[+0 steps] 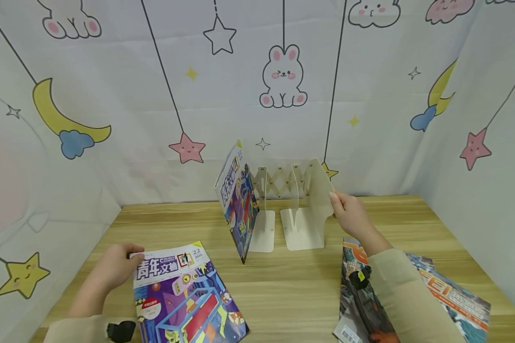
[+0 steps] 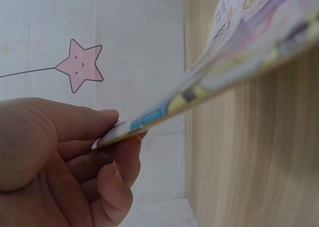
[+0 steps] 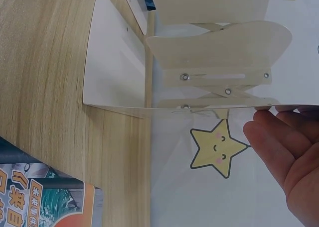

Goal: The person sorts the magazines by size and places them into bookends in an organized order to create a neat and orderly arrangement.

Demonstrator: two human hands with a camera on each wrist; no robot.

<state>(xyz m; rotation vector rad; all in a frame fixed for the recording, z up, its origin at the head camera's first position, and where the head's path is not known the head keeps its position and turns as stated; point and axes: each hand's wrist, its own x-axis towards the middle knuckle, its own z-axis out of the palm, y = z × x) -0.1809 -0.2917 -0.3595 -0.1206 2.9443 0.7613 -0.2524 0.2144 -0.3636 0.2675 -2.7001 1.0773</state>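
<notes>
My left hand (image 1: 116, 267) pinches the upper left corner of a magazine (image 1: 189, 309) with a purple and blue cover. In the left wrist view, thumb and fingers lie on opposite sides of its lifted edge (image 2: 164, 115). At the back middle stands a cream expandable bookend (image 1: 302, 228) with upright plates and a folding lattice. My right hand (image 1: 354, 216) holds the front edge of its rightmost plate (image 3: 199, 106); the thumb's contact is partly hidden. A second magazine (image 1: 240, 205) with the same cover stands tilted against the bookend's left side.
Several other magazines (image 1: 459, 300) lie overlapping at the right, partly under my right forearm. The wooden table (image 1: 292, 290) ends at a white curtain (image 1: 240, 109) printed with stars, moons and rabbits, which also closes off both sides.
</notes>
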